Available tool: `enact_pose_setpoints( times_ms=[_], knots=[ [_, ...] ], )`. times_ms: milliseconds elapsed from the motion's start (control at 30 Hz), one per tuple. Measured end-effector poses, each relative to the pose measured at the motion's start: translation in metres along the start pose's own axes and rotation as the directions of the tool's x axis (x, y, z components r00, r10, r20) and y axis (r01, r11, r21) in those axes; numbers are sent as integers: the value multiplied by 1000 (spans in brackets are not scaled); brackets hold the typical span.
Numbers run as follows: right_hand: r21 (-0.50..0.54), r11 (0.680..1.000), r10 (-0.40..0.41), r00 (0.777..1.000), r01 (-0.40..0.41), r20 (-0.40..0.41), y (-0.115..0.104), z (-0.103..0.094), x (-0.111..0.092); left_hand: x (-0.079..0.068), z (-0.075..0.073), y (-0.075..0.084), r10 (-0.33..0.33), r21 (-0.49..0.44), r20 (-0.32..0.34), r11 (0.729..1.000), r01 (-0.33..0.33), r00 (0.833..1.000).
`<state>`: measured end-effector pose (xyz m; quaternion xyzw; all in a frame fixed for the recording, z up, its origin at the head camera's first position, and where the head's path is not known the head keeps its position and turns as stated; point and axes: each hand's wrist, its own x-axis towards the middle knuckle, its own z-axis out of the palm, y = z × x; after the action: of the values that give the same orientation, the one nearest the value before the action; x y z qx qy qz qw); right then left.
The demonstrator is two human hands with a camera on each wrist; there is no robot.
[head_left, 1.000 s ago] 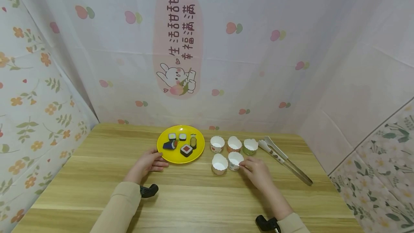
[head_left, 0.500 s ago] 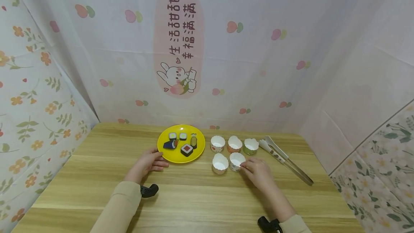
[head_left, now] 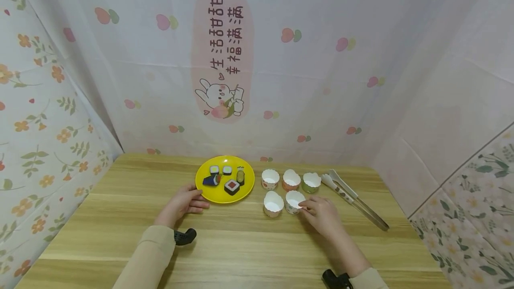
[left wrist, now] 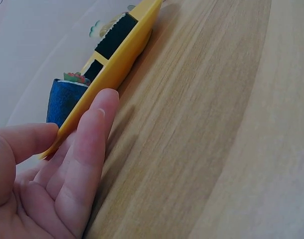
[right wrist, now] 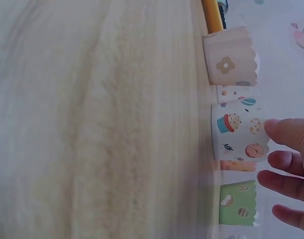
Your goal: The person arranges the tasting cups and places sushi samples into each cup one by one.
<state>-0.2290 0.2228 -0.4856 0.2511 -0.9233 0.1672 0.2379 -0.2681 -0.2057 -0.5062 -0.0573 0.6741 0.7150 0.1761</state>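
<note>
My left hand (head_left: 185, 202) holds the near left rim of a yellow plate (head_left: 226, 198), thumb over the edge and fingers under it, as the left wrist view shows. On the plate lie toy sushi pieces: two small white rolls, a larger roll with a red centre (head_left: 231, 186), a dark blue hand roll (left wrist: 67, 99) and a yellowish piece with a green top. My right hand (head_left: 323, 215) pinches the right rim of a white paper baking cup (right wrist: 239, 127) printed with cupcakes and doughnuts. That cup stands upright on the table.
Beside the held cup stands a pale pink baking cup (head_left: 273, 206). Behind are a white cup (head_left: 270, 179), an orange one (head_left: 291, 181) and a green one (head_left: 311, 183). Metal tongs (head_left: 357, 202) lie at the right. A printed curtain (head_left: 321, 101) hangs behind the wooden table (head_left: 233, 253).
The right hand has shifted the cupcake-print cup slightly to the right, widening its gap from the pale pink cup. The left hand and the plate have stayed in place.
</note>
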Motion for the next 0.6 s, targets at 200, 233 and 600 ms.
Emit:
enact_pose_setpoints(
  times_ms=[200, 233, 600],
  knots=[
    [-11, 1000, -10, 1000, 10, 1, -1, -4, 0, -2, 0, 1, 5, 0, 14, 1000, -5, 1000],
    [-11, 1000, -6, 1000, 6, 5, -1, -5, -1, -2, 0, 1, 5, -1, 15, 1000, -5, 1000],
    [15, 1000, -16, 999, 17, -34, 3, -18, 1, -3, -1, 2, 5, -14, 22, 1000, -5, 1000]
  ],
)
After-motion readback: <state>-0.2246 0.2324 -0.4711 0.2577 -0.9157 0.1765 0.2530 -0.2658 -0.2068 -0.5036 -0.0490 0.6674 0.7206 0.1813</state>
